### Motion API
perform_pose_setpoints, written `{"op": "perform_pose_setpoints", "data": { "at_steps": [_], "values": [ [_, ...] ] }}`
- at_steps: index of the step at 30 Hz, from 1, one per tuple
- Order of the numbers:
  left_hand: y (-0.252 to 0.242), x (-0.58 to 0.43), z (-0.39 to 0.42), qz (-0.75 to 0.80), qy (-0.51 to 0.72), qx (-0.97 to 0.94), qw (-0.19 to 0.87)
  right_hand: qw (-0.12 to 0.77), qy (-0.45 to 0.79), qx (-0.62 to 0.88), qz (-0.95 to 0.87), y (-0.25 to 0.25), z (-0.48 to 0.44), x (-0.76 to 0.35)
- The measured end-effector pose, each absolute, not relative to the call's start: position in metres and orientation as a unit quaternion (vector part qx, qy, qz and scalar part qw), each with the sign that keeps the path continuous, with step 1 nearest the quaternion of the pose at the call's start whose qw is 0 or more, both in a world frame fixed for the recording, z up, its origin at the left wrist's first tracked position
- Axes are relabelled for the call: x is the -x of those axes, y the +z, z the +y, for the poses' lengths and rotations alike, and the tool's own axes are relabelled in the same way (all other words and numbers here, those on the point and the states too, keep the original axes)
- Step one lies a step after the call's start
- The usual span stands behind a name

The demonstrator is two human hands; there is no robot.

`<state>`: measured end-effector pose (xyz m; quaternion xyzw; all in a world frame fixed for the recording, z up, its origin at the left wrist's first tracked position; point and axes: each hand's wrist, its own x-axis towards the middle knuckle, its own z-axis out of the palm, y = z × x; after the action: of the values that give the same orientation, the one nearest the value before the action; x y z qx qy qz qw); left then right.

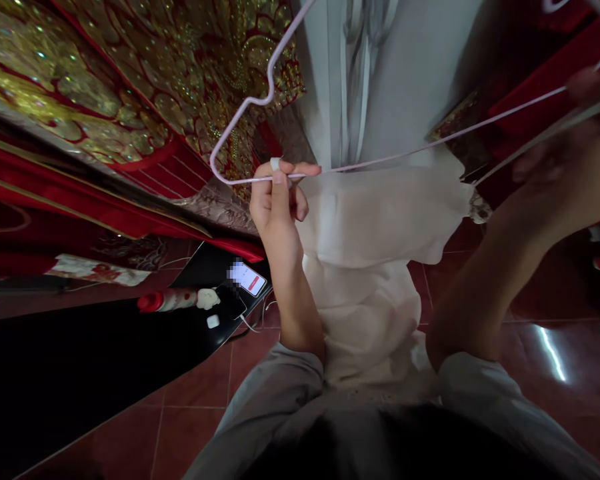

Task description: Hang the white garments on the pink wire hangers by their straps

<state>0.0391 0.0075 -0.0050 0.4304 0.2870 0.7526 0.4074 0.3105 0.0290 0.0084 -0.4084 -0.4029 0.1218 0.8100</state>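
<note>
My left hand (283,193) is closed on the lower bar of a pale pink clothes hanger (230,127), near its left corner. A white band wraps one finger. My right hand (570,160) is smeared by motion at the right, near the far end of the hanger's bar. A pale strap (525,153) passes by its fingers, and I cannot make out whether they grip it. The strap runs down to a small beaded piece (479,207). Below the bar, cream cloth (380,213) hangs in front of my body.
Sequined gold and red garments (145,87) hang at the left. Light ribbons (355,80) hang against a pale surface ahead. On a black table (105,360) lie a lit phone (250,279), a red-capped bottle (167,300) and a white earbud case (213,321). Red tiles (195,407) cover the floor.
</note>
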Motion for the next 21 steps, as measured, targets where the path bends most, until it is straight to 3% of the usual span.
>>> {"op": "perform_pose_setpoints", "data": {
  "at_steps": [2,5,11,18,21],
  "values": [
    [-0.004,-0.039,0.006,0.287,0.752,-0.428,0.410,0.768,0.070,0.386,-0.506,0.011,0.030,-0.284],
    [-0.001,-0.040,0.003,0.302,0.750,-0.425,0.408,0.691,0.139,0.395,-0.589,0.010,0.027,-0.259],
    [-0.003,-0.035,0.001,0.303,0.758,-0.415,0.402,0.713,0.161,0.407,-0.548,-0.003,0.023,-0.247],
    [-0.017,0.018,0.011,0.353,0.836,-0.384,0.172,0.673,0.207,0.431,-0.564,-0.008,0.026,-0.240],
    [-0.007,0.032,0.016,0.360,0.818,-0.422,0.154,0.655,0.212,0.439,-0.577,-0.008,0.024,-0.242]
  ]
}}
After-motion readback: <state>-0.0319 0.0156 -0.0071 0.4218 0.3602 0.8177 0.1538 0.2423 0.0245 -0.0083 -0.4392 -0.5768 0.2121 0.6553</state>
